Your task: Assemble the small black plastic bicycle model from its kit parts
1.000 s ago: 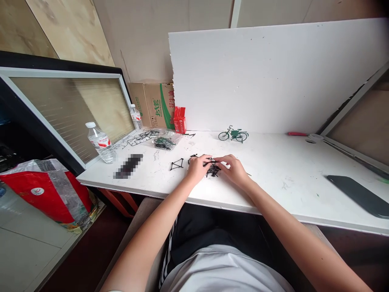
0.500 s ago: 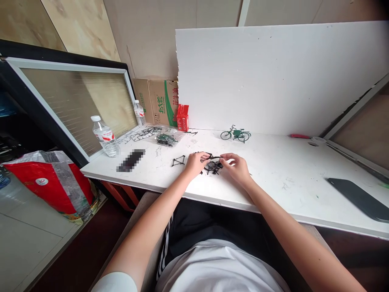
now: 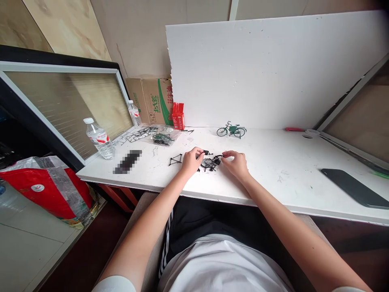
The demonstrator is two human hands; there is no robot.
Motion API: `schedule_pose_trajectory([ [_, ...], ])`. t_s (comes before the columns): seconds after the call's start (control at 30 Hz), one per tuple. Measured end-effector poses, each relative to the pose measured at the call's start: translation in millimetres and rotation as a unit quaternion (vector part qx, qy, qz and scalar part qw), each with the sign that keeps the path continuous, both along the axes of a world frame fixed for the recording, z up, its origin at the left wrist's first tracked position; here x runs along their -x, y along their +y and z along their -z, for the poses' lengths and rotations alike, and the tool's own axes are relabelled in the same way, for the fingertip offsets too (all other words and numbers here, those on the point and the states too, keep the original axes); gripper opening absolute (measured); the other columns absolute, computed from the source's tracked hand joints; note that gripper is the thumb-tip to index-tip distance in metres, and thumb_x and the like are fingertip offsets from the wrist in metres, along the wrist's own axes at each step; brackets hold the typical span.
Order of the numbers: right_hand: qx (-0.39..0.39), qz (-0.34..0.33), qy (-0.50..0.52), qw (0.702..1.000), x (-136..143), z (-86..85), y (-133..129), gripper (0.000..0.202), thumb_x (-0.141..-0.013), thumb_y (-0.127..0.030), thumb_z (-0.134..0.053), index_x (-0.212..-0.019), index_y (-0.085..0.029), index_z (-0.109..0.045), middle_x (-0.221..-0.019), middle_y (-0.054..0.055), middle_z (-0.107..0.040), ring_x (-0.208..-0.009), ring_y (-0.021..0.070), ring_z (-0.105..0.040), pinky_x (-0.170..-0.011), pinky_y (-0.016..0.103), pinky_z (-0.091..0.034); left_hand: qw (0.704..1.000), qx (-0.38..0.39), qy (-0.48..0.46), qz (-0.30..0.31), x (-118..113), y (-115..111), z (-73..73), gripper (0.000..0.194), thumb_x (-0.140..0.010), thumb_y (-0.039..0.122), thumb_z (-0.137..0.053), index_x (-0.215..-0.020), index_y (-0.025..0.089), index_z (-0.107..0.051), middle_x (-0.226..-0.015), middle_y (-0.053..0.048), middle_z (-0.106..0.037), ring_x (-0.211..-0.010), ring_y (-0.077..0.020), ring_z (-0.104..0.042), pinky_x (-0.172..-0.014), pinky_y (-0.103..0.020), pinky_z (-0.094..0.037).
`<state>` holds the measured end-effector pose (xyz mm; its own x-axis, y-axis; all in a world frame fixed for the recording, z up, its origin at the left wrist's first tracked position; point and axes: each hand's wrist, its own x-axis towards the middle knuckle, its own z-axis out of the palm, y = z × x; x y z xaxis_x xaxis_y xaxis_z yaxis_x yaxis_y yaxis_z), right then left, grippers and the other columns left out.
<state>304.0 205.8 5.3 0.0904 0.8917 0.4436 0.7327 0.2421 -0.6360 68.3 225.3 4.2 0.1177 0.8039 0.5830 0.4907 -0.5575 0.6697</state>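
My left hand (image 3: 191,161) is closed in a pinch at the left of a small pile of black model-bicycle parts. Whatever its fingertips hold is too small to make out; a little black piece (image 3: 206,152) lies just beyond them. My right hand (image 3: 236,164) pinches a dark curved strip (image 3: 218,156), like a bicycle mudguard. Between the hands, a black spoked wheel (image 3: 207,163) rests on the table among several smaller parts. Left of my left hand lies a black bicycle frame (image 3: 175,160). Farther back stands a green model bicycle (image 3: 231,129).
On the white table (image 3: 273,162) are a clear bag of parts (image 3: 164,137), black part sprues (image 3: 142,133), water bottles (image 3: 99,138), a red box (image 3: 178,117) and a dark phone-like slab (image 3: 354,187). A carton (image 3: 152,101) and white board (image 3: 258,73) stand behind.
The curved strip spanned both hands before; now it is at my right hand's fingertips, and my left fingers are apart from it. The view has shifted slightly.
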Motion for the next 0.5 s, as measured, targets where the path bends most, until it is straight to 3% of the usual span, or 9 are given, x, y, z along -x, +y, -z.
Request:
schedule_pose_trajectory([
  [0.07,0.006,0.016,0.011,1.000,1.9,-1.3,-2.1,0.030,-0.087,-0.034,-0.068,-0.113,-0.023,-0.078,-0.120,0.011,-0.077,-0.131,0.0399,-0.054,-0.109,0.057,-0.045,1.000,0.000,0.015,0.007,-2.2,-2.4,-0.8,0.010,-0.098,0.022,-0.067,-0.106,0.024,-0.072,-0.100,-0.004,-0.080,-0.093,-0.0192,-0.076,-0.087,-0.032,-0.059],
  [0.17,-0.019,-0.027,0.000,0.999,5.8,-2.3,-4.4,0.039,-0.086,-0.024,-0.064,-0.123,-0.025,-0.076,-0.133,0.009,-0.072,-0.136,0.0381,-0.051,-0.113,0.055,-0.044,0.999,0.001,0.046,0.006,-3.4,-4.2,-2.3,0.012,-0.096,0.019,-0.068,-0.104,0.024,-0.075,-0.103,-0.004,-0.080,-0.097,-0.0204,-0.075,-0.092,-0.034,-0.059],
  [0.3,-0.013,-0.088,-0.038,0.995,8.5,2.1,-3.1,0.043,-0.086,-0.013,-0.057,-0.122,-0.024,-0.078,-0.135,0.008,-0.073,-0.141,0.0362,-0.048,-0.117,0.053,-0.043,0.997,-0.008,0.081,-0.016,-2.0,-4.7,-3.3,0.015,-0.093,0.017,-0.069,-0.101,0.024,-0.079,-0.103,-0.006,-0.079,-0.106,-0.0237,-0.071,-0.099,-0.038,-0.057],
  [0.5,-0.010,-0.109,-0.078,0.991,8.4,7.5,0.9,0.039,-0.086,-0.012,-0.054,-0.112,-0.023,-0.081,-0.134,0.010,-0.073,-0.147,0.0353,-0.045,-0.125,0.057,-0.034,0.994,0.002,0.104,-0.043,-1.3,-2.4,0.8,0.023,-0.094,0.014,-0.063,-0.106,0.022,-0.080,-0.106,-0.008,-0.078,-0.115,-0.0267,-0.066,-0.108,-0.042,-0.053],
])
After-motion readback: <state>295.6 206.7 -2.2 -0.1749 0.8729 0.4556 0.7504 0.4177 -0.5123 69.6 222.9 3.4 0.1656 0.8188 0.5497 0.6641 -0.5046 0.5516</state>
